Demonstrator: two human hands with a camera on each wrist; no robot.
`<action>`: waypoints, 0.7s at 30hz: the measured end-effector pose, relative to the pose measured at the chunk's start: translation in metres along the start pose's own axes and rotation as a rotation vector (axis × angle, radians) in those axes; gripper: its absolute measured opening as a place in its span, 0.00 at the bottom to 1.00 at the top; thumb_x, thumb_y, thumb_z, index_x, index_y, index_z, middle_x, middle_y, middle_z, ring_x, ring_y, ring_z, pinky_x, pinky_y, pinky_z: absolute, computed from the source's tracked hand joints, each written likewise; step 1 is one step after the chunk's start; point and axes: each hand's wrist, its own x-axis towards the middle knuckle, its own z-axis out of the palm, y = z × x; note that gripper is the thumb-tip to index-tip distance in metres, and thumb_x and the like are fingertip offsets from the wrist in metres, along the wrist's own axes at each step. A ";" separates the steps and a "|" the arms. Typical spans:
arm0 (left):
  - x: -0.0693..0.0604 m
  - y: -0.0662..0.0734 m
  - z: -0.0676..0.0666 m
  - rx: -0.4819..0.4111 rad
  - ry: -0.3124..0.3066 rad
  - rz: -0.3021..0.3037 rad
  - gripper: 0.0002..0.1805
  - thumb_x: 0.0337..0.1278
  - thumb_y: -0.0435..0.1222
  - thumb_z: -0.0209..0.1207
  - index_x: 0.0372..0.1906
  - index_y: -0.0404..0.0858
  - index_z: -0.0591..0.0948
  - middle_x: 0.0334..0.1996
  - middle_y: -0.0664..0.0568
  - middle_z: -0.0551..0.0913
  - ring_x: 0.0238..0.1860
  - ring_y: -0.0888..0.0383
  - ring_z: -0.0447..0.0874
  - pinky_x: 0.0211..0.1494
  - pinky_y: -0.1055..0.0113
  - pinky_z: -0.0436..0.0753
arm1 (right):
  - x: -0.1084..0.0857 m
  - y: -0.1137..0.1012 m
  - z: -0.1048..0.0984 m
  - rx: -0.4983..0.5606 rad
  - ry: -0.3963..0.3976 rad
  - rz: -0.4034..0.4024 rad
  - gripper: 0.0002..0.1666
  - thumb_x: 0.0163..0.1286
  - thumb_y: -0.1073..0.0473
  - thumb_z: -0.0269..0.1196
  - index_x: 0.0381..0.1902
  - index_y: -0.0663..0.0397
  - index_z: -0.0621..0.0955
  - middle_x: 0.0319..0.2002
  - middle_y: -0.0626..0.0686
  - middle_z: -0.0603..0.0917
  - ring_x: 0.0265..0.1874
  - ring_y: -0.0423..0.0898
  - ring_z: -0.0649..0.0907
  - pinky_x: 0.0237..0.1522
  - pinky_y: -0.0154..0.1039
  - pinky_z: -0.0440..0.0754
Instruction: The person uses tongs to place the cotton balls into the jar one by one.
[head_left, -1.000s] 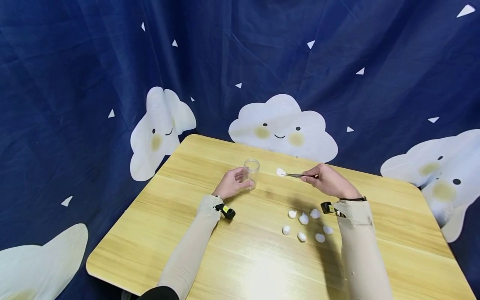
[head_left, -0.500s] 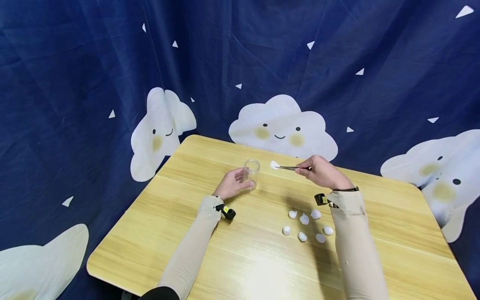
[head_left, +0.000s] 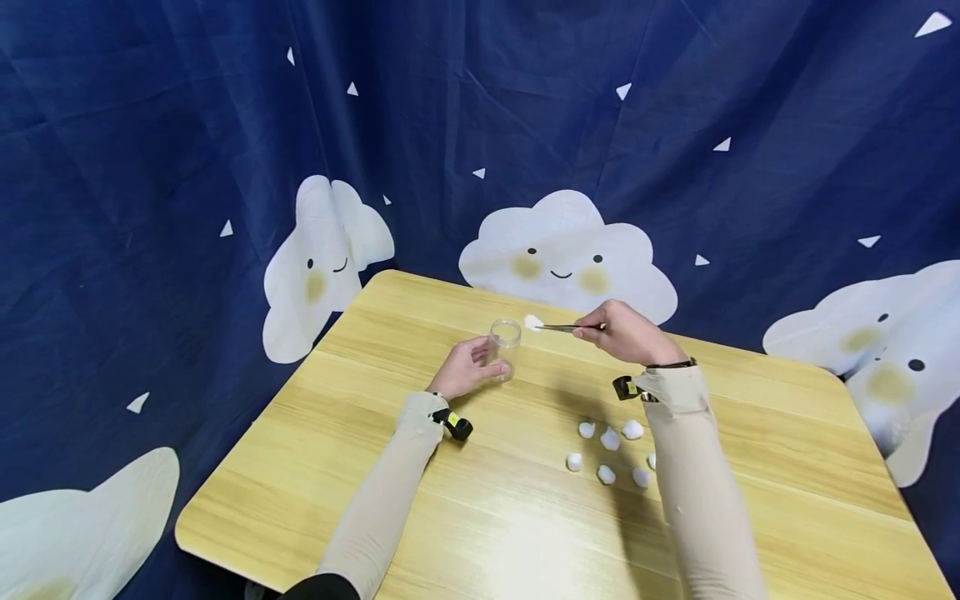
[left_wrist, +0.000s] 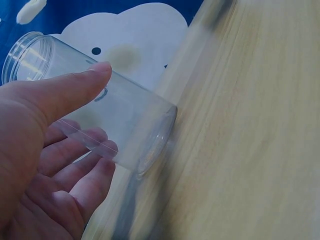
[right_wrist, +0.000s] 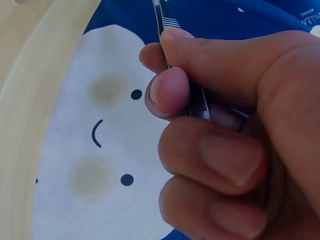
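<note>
A clear, open-topped plastic jar [head_left: 506,350] stands upright on the wooden table. My left hand [head_left: 467,368] holds it from the left, thumb on one side and fingers on the other, as the left wrist view [left_wrist: 60,130] also has it. Between thumb and fingers my right hand [head_left: 628,332] pinches a pair of metal tweezers [head_left: 557,327]. A white cotton ball [head_left: 533,322] is at the tweezers' tips, up and to the right of the jar's mouth. In the right wrist view the tips are out of frame.
Several white cotton balls [head_left: 610,439] lie scattered on the table [head_left: 337,450], in front of the right forearm, which partly covers one. A dark blue curtain [head_left: 420,125] with printed clouds hangs behind the table's far edge.
My right hand has moved left and slightly away from me, bringing the tweezers and cotton ball closer to the jar. The left hand and jar stay in place.
</note>
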 end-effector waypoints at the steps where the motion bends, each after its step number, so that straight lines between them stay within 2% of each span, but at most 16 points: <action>1: 0.000 0.000 0.000 -0.005 0.000 -0.002 0.38 0.59 0.41 0.73 0.72 0.34 0.73 0.71 0.39 0.76 0.72 0.42 0.76 0.79 0.51 0.75 | 0.002 0.000 0.001 0.001 0.000 -0.009 0.11 0.76 0.64 0.62 0.42 0.60 0.91 0.31 0.55 0.90 0.18 0.40 0.65 0.21 0.31 0.62; 6: -0.001 0.000 0.002 -0.019 0.002 0.000 0.38 0.59 0.41 0.73 0.72 0.34 0.73 0.71 0.38 0.76 0.72 0.41 0.76 0.79 0.49 0.74 | 0.009 0.001 0.005 -0.008 -0.008 -0.051 0.10 0.75 0.65 0.63 0.42 0.60 0.91 0.34 0.56 0.91 0.19 0.41 0.69 0.22 0.31 0.65; 12: -0.001 0.000 0.002 -0.021 0.004 -0.008 0.39 0.58 0.41 0.73 0.72 0.34 0.72 0.71 0.39 0.76 0.72 0.41 0.76 0.79 0.49 0.75 | 0.017 0.000 0.009 -0.007 -0.024 -0.062 0.10 0.75 0.65 0.63 0.42 0.60 0.91 0.35 0.56 0.91 0.21 0.41 0.72 0.24 0.31 0.69; 21: -0.001 0.000 0.001 -0.011 0.000 -0.013 0.39 0.59 0.40 0.73 0.74 0.36 0.71 0.72 0.40 0.75 0.73 0.42 0.76 0.78 0.51 0.76 | 0.026 -0.002 0.017 -0.015 -0.033 -0.079 0.09 0.74 0.65 0.64 0.38 0.57 0.91 0.28 0.51 0.87 0.21 0.41 0.72 0.26 0.32 0.70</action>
